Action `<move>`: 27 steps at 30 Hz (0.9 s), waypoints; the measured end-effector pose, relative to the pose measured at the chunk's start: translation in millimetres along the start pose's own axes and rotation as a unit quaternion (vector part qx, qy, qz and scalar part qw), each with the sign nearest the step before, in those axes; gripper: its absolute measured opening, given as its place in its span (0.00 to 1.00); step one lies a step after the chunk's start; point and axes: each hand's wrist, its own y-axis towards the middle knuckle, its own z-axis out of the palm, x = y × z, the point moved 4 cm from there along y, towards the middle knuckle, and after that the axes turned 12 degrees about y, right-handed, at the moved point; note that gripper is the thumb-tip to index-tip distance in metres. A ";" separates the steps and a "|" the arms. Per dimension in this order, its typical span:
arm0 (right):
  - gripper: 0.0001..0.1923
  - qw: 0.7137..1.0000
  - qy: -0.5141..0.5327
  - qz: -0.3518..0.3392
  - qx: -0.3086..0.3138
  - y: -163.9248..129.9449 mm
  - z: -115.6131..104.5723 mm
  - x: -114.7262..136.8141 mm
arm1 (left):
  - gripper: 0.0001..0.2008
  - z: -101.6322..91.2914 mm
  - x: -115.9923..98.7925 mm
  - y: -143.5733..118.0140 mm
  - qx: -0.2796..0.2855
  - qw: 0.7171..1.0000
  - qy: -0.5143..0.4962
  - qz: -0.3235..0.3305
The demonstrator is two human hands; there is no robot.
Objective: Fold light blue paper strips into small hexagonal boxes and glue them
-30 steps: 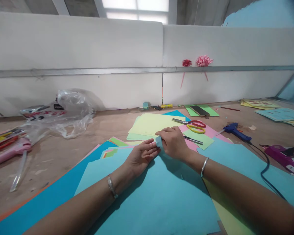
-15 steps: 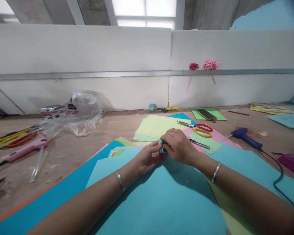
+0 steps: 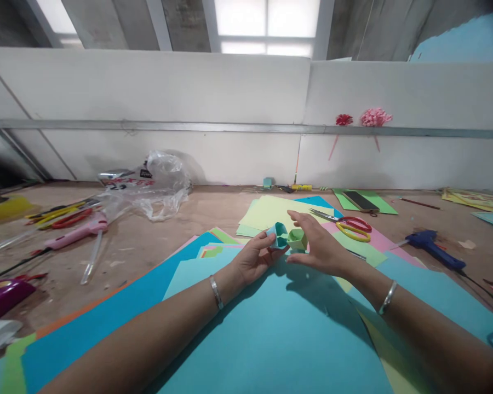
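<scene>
My left hand (image 3: 248, 261) is closed, thumb and fingers gripping a small light-blue folded-paper shape (image 3: 279, 234) with a hollow middle. Right beside that piece sits a green folded-paper shape (image 3: 297, 239), boxy with an open top; it seems joined to the blue one, though the join is too small to make out. My right hand (image 3: 324, 246) is spread at the green shape's right side, thumb below and fingers above, and I cannot tell whether it touches it. Both hands are over a large light-blue paper sheet (image 3: 267, 334).
Scissors (image 3: 355, 225) lie on coloured paper beyond my right hand. A blue glue gun (image 3: 433, 247) with its cord is at right, a pink glue gun (image 3: 78, 232) at left. Behind are a clear plastic bag (image 3: 160, 183) and a phone (image 3: 360, 201) against the white partition (image 3: 238, 158).
My right hand has opened and drawn back to the right from the folded paper, uncovering the blue and green shapes. The left hand keeps its hold. The camera view has turned slightly left.
</scene>
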 end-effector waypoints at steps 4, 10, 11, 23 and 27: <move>0.34 0.993 0.063 0.100 -0.028 0.3 -1.8 -7.7 | 0.10 -3.2 -3.7 2.0 -0.010 1.000 0.006 0.018; 0.13 0.996 0.007 0.041 -0.075 2.0 -7.9 2.6 | 0.16 -6.4 -5.6 3.0 -0.019 0.999 0.027 0.024; 0.11 0.997 -0.003 0.023 -0.073 1.8 -7.1 4.1 | 0.18 -7.4 -5.6 2.8 -0.027 0.999 0.033 0.020; 0.13 0.994 -0.069 0.047 -0.075 -2.5 9.4 6.9 | 0.28 -0.9 -11.3 -7.1 -0.058 0.995 0.084 0.018; 0.14 0.994 -0.085 0.028 -0.068 -3.7 14.8 8.9 | 0.27 -0.6 -11.7 -5.9 -0.053 0.996 0.074 0.022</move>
